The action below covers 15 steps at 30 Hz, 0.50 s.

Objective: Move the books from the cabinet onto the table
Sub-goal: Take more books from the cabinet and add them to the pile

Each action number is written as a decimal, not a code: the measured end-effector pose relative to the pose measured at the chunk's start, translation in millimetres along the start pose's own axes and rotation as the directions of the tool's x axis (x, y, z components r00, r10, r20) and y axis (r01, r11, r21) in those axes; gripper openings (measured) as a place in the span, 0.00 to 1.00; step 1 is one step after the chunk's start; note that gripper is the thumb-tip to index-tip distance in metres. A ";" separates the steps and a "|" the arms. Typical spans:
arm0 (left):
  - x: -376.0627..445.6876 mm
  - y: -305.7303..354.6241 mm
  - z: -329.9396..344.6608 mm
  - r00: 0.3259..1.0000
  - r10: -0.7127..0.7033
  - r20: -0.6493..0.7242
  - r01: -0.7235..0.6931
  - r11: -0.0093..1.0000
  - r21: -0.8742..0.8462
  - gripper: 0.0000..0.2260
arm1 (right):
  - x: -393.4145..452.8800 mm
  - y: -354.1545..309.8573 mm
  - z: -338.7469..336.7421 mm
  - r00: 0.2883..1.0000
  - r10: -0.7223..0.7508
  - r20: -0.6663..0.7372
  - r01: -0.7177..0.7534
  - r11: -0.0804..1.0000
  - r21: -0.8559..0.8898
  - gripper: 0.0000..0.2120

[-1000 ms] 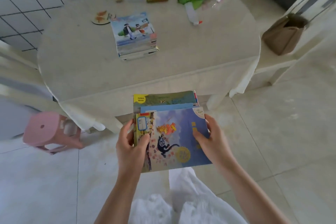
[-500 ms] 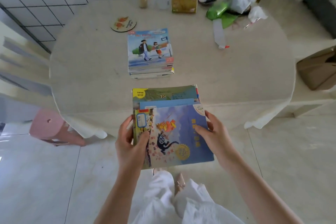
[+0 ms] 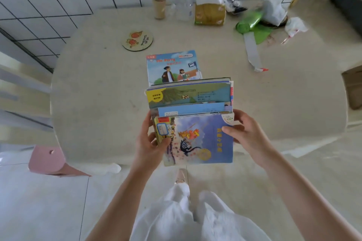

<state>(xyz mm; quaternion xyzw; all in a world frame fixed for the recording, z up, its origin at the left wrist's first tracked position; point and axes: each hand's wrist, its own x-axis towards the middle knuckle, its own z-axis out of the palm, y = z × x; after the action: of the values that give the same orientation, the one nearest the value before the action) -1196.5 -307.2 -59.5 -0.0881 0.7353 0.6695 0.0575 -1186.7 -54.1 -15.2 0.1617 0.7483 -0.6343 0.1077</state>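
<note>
I hold a stack of picture books in both hands above the near edge of the round beige table. My left hand grips the stack's left side, thumb on the blue top cover. My right hand clasps its right side. Behind the held stack, a pile of books with a cover showing two walking figures lies in the middle of the table; the held stack hides its near part. The cabinet is out of view.
At the table's far side stand a tissue box, a clear pump bottle, a cardboard tube, a round coaster and green and white wrappers. A pink stool sits at the left. A tiled wall lies behind.
I have walked up to the table. The held stack has moved forward from over the floor to over the table's near edge, and now overlaps the pile lying there.
</note>
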 end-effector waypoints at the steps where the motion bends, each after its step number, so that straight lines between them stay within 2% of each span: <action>1: 9.0 -3.1 -1.6 1.000 0.006 0.004 -0.006 1.000 0.021 0.31 | 6.7 0.2 1.3 0.999 -0.050 0.005 0.050 0.998 -0.036 0.20; 3: 26.3 -8.0 -3.4 0.999 0.030 0.016 -0.031 0.998 0.061 0.28 | 21.9 1.8 5.7 0.993 -0.117 0.013 0.118 0.989 -0.088 0.22; 6: 39.6 -14.5 -8.7 0.998 0.059 0.029 -0.062 0.991 0.121 0.25 | 35.2 10.1 11.7 0.990 -0.139 0.009 0.139 0.986 -0.092 0.22; 9: 47.4 -26.1 -12.5 0.987 0.160 -0.001 -0.155 0.952 0.263 0.25 | 45.6 23.8 16.9 0.988 -0.153 0.008 0.153 0.982 -0.108 0.24; 12: 56.7 -45.5 -9.3 0.987 0.158 0.001 -0.148 0.921 0.359 0.22 | 59.1 41.4 20.7 0.986 -0.164 -0.020 0.160 0.979 -0.130 0.30; 15: 61.2 -52.9 -4.4 0.987 0.159 0.033 -0.158 0.899 0.408 0.17 | 72.2 55.1 21.1 0.988 -0.151 -0.035 0.146 0.981 -0.131 0.28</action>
<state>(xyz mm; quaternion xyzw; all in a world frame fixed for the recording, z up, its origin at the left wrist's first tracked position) -1245.4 -319.5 -123.0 -0.0145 0.8638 0.5033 0.0196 -1233.5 -59.4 -95.6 0.1124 0.7995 -0.5876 0.0533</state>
